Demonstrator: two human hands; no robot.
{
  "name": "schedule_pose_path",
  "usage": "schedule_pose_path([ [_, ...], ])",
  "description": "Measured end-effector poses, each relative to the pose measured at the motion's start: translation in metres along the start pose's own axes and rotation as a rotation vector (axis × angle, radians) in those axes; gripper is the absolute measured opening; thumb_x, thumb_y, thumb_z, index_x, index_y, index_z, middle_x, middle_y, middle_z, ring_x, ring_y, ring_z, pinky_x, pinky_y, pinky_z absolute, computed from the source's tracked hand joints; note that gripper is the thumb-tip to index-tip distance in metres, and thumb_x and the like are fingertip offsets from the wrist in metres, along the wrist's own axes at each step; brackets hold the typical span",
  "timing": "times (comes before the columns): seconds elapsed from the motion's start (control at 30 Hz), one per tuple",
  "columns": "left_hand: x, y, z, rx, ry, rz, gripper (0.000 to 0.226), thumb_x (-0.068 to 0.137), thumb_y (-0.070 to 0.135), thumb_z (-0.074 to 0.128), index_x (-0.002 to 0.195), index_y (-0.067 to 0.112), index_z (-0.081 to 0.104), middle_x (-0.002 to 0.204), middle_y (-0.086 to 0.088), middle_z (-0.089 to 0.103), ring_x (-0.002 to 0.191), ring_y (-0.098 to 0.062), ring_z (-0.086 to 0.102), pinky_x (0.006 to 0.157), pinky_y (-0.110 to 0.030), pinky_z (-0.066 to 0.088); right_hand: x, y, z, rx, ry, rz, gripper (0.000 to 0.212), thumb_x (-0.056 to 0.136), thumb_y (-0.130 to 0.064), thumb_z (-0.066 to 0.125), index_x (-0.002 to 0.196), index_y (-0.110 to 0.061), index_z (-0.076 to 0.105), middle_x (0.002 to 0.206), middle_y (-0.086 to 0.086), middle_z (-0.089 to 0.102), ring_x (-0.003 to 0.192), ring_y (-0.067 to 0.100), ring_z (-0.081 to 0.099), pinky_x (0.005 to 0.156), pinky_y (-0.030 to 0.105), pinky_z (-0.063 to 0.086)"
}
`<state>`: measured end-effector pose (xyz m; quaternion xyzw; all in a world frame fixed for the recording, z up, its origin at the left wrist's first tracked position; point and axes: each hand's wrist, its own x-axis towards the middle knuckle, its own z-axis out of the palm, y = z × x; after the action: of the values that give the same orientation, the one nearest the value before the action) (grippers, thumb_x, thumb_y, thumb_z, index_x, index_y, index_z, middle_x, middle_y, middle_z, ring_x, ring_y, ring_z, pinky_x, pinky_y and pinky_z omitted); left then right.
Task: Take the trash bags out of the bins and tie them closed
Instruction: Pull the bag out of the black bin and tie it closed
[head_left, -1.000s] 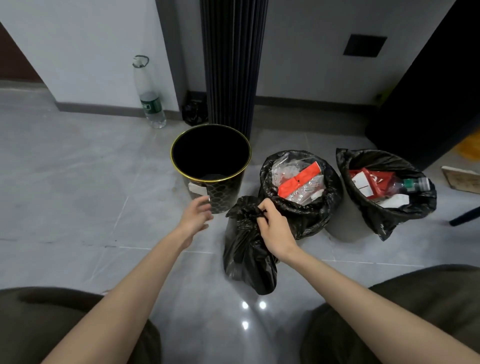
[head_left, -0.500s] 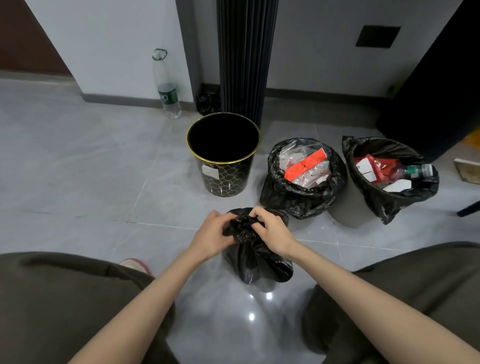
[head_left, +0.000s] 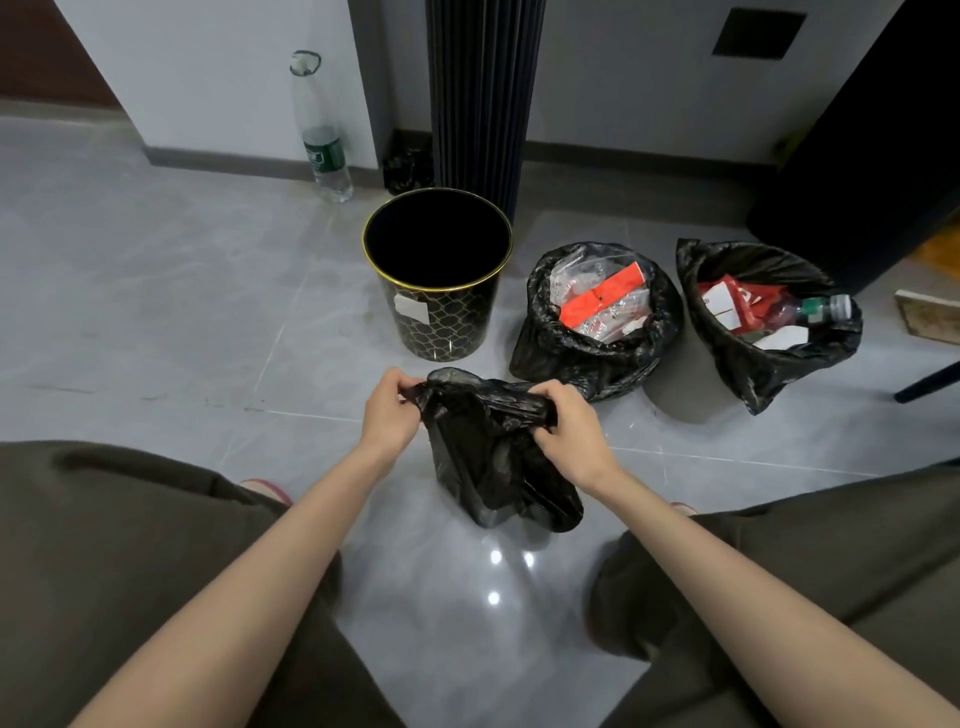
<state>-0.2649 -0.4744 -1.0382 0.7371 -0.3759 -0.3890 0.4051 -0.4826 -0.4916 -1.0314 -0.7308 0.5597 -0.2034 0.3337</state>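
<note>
Black plastic, thin and crinkled, makes up the trash bag (head_left: 493, 457), which stands on the grey tiled floor (head_left: 156, 312) between the person's knees, just in front of the bins. Its mouth is stretched sideways between both hands. The left hand (head_left: 389, 410) pinches the left end of the gathered rim, thumb and fingers clamped on the film. The right hand (head_left: 569, 431) grips the right end, its fingers curled round the plastic so that the fingertips are hidden. What the bag holds cannot be seen, nor whether any knot is formed.

Just behind it stands the gold-rimmed bin (head_left: 441, 322), black and patterned, its inside too dark to make out. To its right, the middle bag (head_left: 587, 358) drapes so far down that its bin is wholly hidden; clear wrappers and a red strip (head_left: 602, 299) lie in its mouth. Next to that, only the lower wall of the grey bin (head_left: 675, 384) shows beneath the right bag (head_left: 753, 358), which holds red packaging, white labels and a green-capped bottle (head_left: 826, 309) on its side.

Farther back, a clear water bottle (head_left: 322, 140) stands against the wall beside a dark ribbed column (head_left: 483, 93); a crumpled dark thing at the column's foot is hard to identify. A wooden board (head_left: 930, 322) is cut off at the right edge.
</note>
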Motion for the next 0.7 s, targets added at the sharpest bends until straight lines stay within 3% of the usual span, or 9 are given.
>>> schedule_pose_path([
  [0.1, -0.002, 0.000, -0.001, -0.137, 0.035, -0.101, 0.033, 0.083, -0.013, 0.044, 0.072, 0.017, 0.039, 0.081, -0.007, 0.052, 0.077, -0.023, 0.050, 0.075, -0.042, 0.050, -0.004, 0.008, -0.008, -0.059, 0.040, 0.042, 0.048, 0.076, 0.012, 0.051, 0.117, -0.013, 0.050, 0.106, 0.003, 0.044, 0.093, 0.013, 0.044, 0.084, 0.021, 0.037],
  [0.23, -0.005, 0.005, -0.010, -0.351, 0.082, -0.177, 0.034, 0.087, -0.015, 0.038, 0.076, 0.017, 0.036, 0.078, -0.007, 0.051, 0.067, -0.014, 0.050, 0.071, -0.028, 0.051, -0.011, 0.020, -0.015, -0.143, 0.058, 0.120, 0.041, 0.074, 0.012, 0.050, 0.108, -0.010, 0.051, 0.105, 0.007, 0.054, 0.094, 0.021, 0.050, 0.077, 0.026, 0.039],
  [0.33, -0.005, 0.007, -0.015, -0.453, 0.112, -0.201, 0.035, 0.086, -0.017, 0.039, 0.076, 0.016, 0.036, 0.075, -0.006, 0.049, 0.064, -0.013, 0.049, 0.070, -0.028, 0.051, -0.018, 0.023, -0.018, -0.435, -0.030, 0.189, 0.028, 0.081, 0.000, 0.049, 0.105, -0.014, 0.048, 0.097, 0.010, 0.064, 0.089, 0.032, 0.059, 0.068, 0.034, 0.043],
  [0.4, -0.006, 0.007, -0.017, -0.481, 0.115, -0.220, 0.034, 0.087, -0.017, 0.038, 0.076, 0.015, 0.035, 0.075, -0.007, 0.049, 0.064, -0.014, 0.049, 0.072, -0.030, 0.051, -0.023, 0.022, -0.019, -0.580, -0.044, 0.216, 0.023, 0.084, -0.008, 0.046, 0.106, -0.015, 0.048, 0.098, 0.012, 0.066, 0.093, 0.034, 0.059, 0.078, 0.038, 0.043],
  [0.47, -0.006, 0.007, -0.018, -0.505, 0.119, -0.238, 0.034, 0.089, -0.016, 0.037, 0.076, 0.015, 0.034, 0.077, -0.008, 0.050, 0.066, -0.015, 0.051, 0.077, -0.035, 0.051, -0.024, 0.017, -0.022, -0.568, 0.024, 0.224, 0.018, 0.088, -0.014, 0.042, 0.104, -0.014, 0.051, 0.095, 0.013, 0.067, 0.095, 0.034, 0.058, 0.082, 0.038, 0.039],
  [0.57, -0.003, 0.006, -0.021, -0.544, 0.136, -0.261, 0.033, 0.089, -0.015, 0.037, 0.076, 0.015, 0.033, 0.077, -0.007, 0.050, 0.066, -0.016, 0.052, 0.081, -0.038, 0.051, -0.018, 0.007, -0.032, -0.473, 0.252, 0.150, 0.016, 0.090, -0.018, 0.039, 0.083, -0.012, 0.051, 0.079, 0.010, 0.063, 0.086, 0.032, 0.053, 0.078, 0.040, 0.037],
  [0.7, 0.000, 0.005, -0.022, -0.558, 0.157, -0.272, 0.034, 0.089, -0.015, 0.037, 0.076, 0.015, 0.032, 0.077, -0.007, 0.049, 0.067, -0.015, 0.052, 0.081, -0.038, 0.052, -0.021, -0.002, -0.040, -0.346, 0.425, 0.041, 0.021, 0.078, -0.026, 0.039, 0.061, -0.015, 0.040, 0.057, -0.002, 0.046, 0.068, 0.023, 0.042, 0.069, 0.037, 0.035],
])
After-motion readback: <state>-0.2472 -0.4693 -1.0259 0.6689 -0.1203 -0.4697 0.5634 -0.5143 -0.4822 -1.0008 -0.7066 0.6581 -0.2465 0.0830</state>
